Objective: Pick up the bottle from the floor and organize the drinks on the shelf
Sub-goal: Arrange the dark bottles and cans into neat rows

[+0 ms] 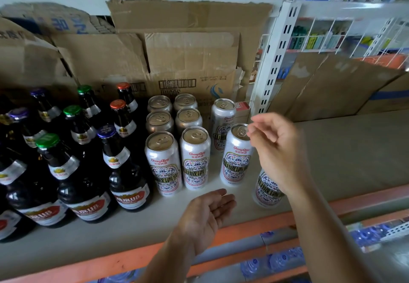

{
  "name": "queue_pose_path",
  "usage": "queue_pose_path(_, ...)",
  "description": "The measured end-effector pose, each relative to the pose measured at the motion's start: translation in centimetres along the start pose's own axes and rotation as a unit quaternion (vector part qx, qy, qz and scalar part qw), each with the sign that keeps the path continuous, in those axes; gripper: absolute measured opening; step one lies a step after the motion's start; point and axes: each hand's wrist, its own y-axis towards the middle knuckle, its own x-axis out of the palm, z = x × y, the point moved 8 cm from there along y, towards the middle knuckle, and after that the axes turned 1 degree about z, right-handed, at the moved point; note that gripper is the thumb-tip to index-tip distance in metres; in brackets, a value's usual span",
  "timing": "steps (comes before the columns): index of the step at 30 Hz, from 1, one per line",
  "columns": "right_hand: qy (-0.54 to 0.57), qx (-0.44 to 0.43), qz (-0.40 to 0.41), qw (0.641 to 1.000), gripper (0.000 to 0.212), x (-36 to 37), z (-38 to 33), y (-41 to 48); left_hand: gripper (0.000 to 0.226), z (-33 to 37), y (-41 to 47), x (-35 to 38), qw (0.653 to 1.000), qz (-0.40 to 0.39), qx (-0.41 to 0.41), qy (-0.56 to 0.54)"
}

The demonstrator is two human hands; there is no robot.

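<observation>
Dark beer bottles (124, 172) with coloured caps stand in rows on the left of the shelf (332, 150). Silver beer cans (163, 161) stand in two rows beside them. Further right stand three more cans: one at the back (222, 119), one in the middle (236, 161), and one at the front (267, 189) partly hidden by my right wrist. My right hand (276, 147) hovers with loosely curled fingers, its fingertips at the middle can's rim, holding nothing. My left hand (208, 214) is open, palm turned right, above the shelf's front edge.
Flattened cardboard (190, 57) lines the back of the shelf. A white slotted upright (276, 61) stands behind the cans, with a small red box (242, 110) at its foot. An orange rail (243, 225) edges the shelf front. Packed water bottles (276, 258) lie below.
</observation>
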Motion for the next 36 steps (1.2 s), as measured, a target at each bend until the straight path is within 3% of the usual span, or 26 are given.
queue_pose_path(10,-0.052,-0.029,-0.012,0.998,0.01,-0.9,-0.8,3.2,0.024,0.5,0.8,-0.8,1.0,0.02,0.006,-0.004)
queue_pose_path(16,-0.053,0.033,-0.059,0.996,0.01,0.0,0.4,5.2,0.024,1.5,0.5,-0.5,1.0,0.023,0.015,-0.01)
queue_pose_path(29,-0.085,0.033,-0.053,0.994,0.007,-2.0,0.8,3.8,0.022,0.9,0.0,-0.2,0.999,0.009,-0.003,0.033)
queue_pose_path(32,-0.134,0.037,-0.042,0.989,0.02,-2.9,1.3,2.8,0.023,0.7,-0.1,-0.3,0.999,0.001,-0.01,0.033)
queue_pose_path(36,-0.194,0.108,-0.054,0.973,0.047,-4.2,3.5,0.7,0.023,0.5,-0.3,-0.8,0.999,0.001,-0.017,0.036)
